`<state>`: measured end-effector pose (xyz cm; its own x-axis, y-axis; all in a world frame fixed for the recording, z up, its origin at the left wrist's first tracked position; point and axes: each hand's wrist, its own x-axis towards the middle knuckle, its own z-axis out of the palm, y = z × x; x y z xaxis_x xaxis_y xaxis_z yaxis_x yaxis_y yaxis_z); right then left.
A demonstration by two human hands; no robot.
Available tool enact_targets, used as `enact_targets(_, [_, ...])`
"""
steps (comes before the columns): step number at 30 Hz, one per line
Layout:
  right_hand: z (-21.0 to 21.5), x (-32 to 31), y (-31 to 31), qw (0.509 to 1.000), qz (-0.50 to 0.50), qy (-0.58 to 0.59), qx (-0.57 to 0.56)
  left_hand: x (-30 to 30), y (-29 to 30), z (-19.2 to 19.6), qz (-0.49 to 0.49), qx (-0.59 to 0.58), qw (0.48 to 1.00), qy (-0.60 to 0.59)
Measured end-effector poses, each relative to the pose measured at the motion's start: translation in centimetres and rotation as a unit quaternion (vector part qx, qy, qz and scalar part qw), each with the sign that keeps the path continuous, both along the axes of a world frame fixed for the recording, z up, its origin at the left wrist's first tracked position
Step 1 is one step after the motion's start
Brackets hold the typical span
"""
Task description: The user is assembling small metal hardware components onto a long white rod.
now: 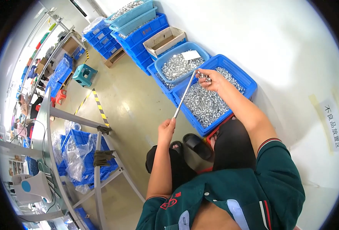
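Note:
My left hand [166, 131] is closed round the lower end of a thin straight metal rod [184, 96], which slants up and to the right. At the rod's upper end is my right hand [215, 81], its fingers curled round several small silver metal parts [204, 78]. Whether any of these parts sits on the rod's tip, I cannot tell. Beneath my right hand stands a blue plastic basket [250, 81], filled with many loose small silver parts [207, 105] of a similar look.
A light blue tub [160, 60] of metal parts bears a white card [191, 55]. Behind it are a cardboard box [164, 40] and stacked blue crates [138, 51]. A metal bench frame [97, 153] and a bag-covered blue crate [87, 172] stand left; a teal stool [84, 74] is farther off.

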<state>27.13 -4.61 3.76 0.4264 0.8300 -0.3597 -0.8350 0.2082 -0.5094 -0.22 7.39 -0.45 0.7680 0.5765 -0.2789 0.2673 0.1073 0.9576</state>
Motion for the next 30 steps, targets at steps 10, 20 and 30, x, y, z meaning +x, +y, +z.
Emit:
enact_targets(10, [0.5, -0.6, 0.2, 1.0, -0.006, 0.021, 0.019, -0.2, 0.1, -0.6, -0.019, 0.017, 1.0, -0.008])
enact_targets(20, [1.0, -0.2, 0.0, 0.999, 0.039, 0.015, -0.02, -0.4, 0.1, -0.6, -0.021, 0.035, 0.999, -0.001])
enact_targets(30, [2.2, -0.9, 0.3, 0.988, 0.028, -0.131, -0.08, -0.5, 0.2, -1.1, -0.002, 0.063, 0.998, -0.008])
